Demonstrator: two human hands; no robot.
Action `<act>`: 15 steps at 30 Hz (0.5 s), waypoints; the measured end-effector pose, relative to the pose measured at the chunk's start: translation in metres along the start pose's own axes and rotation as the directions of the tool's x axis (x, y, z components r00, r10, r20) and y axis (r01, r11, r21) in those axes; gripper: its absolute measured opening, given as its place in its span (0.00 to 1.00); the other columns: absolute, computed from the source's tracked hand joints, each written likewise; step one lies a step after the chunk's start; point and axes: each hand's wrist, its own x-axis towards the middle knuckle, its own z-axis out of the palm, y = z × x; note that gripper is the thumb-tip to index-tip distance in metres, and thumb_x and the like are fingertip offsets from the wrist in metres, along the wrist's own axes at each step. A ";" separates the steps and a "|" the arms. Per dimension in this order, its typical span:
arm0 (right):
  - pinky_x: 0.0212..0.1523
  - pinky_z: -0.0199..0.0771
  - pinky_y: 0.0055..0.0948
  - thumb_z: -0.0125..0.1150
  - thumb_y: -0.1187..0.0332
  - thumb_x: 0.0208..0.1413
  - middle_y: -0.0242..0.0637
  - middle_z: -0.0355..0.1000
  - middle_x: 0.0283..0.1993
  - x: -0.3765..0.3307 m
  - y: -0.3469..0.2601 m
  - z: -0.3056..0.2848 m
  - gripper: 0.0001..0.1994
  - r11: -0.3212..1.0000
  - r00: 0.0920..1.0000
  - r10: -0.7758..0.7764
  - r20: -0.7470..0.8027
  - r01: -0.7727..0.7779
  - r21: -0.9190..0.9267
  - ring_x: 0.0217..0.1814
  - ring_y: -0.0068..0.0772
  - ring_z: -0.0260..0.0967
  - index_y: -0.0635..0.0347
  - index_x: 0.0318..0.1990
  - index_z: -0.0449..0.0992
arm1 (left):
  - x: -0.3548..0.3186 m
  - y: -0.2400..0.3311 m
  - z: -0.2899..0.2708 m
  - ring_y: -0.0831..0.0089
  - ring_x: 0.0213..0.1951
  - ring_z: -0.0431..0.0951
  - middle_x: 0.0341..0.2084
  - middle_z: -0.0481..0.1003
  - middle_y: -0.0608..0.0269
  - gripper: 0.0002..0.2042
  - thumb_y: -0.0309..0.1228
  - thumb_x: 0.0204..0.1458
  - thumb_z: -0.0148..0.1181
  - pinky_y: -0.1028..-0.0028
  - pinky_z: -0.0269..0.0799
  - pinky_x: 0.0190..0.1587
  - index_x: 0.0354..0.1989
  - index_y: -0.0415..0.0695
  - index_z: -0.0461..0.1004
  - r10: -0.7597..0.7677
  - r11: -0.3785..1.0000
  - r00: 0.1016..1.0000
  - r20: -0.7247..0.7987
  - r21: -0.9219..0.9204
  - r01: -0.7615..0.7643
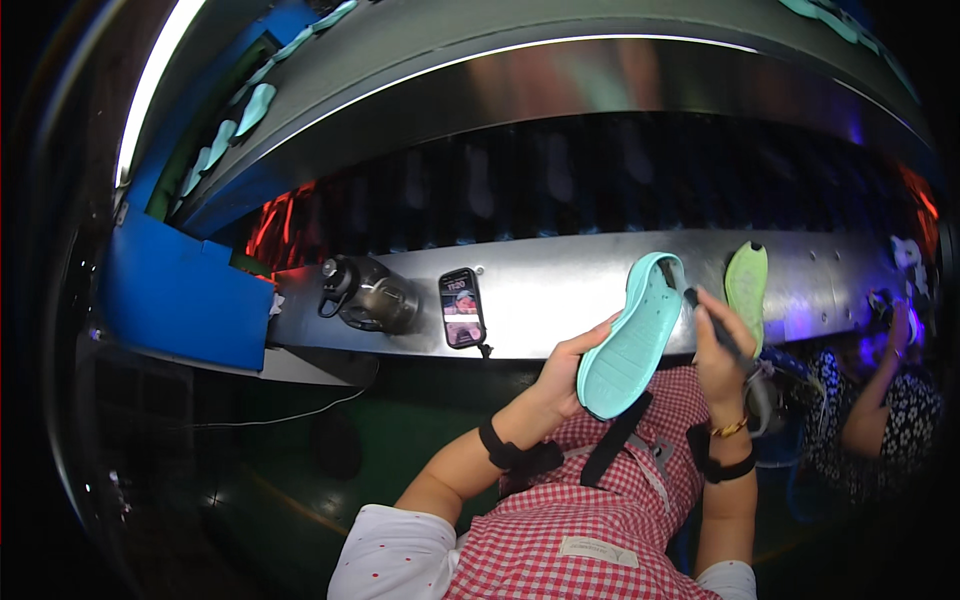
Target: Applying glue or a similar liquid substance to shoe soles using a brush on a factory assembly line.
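A turquoise shoe sole (630,345) with a raised rim is held up over the bench's near edge, its hollow inside facing me. My left hand (570,370) grips it along the left side, thumb on the rim. In my right hand (722,350) is a slim brush-like tool with a dark handle (738,352). Its pale tip is at the sole's upper right rim; whether it touches cannot be made out. A lime-green sole (745,287) with a dark end lies on the metal bench, just beyond my right hand.
On the metal bench (540,290) stand a dark translucent jug (370,293) and, beside it, a phone (462,308). Behind runs a raised conveyor belt (440,45) carrying turquoise soles (256,108) at left. A blue metal box (180,290) is left; another person's arm (868,415) shows at right.
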 end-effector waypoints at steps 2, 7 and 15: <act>0.41 0.71 0.28 0.55 0.81 0.43 0.51 0.72 0.36 -0.013 -0.010 0.012 0.09 0.942 0.956 -0.267 0.123 0.286 -0.175 0.38 0.41 0.72 0.71 0.35 0.73 | 0.001 0.001 -0.004 0.66 0.48 0.69 0.52 0.63 0.54 0.25 0.35 0.54 0.42 0.68 0.66 0.51 0.60 0.40 0.50 0.063 0.998 0.998 -0.030 0.017 -0.062; 0.28 0.71 0.20 0.57 0.78 0.40 0.52 0.72 0.37 -0.020 -0.037 -0.016 0.10 0.887 0.841 -0.081 0.536 -0.185 0.424 0.24 0.28 0.70 0.70 0.34 0.74 | -0.027 0.039 -0.010 0.64 0.52 0.66 0.53 0.61 0.53 0.25 0.35 0.55 0.41 0.66 0.62 0.54 0.60 0.41 0.49 0.243 0.963 0.968 -0.058 0.135 -0.233; 0.12 0.52 0.13 0.51 0.73 0.50 0.61 0.67 0.43 -0.019 -0.003 -0.048 0.10 0.679 0.930 0.108 0.350 -0.326 0.657 0.09 0.16 0.52 0.70 0.39 0.67 | -0.054 0.215 0.080 0.48 0.49 0.64 0.48 0.60 0.36 0.30 0.46 0.53 0.33 0.50 0.58 0.52 0.55 0.31 0.53 0.540 0.790 0.694 0.475 -0.001 -0.613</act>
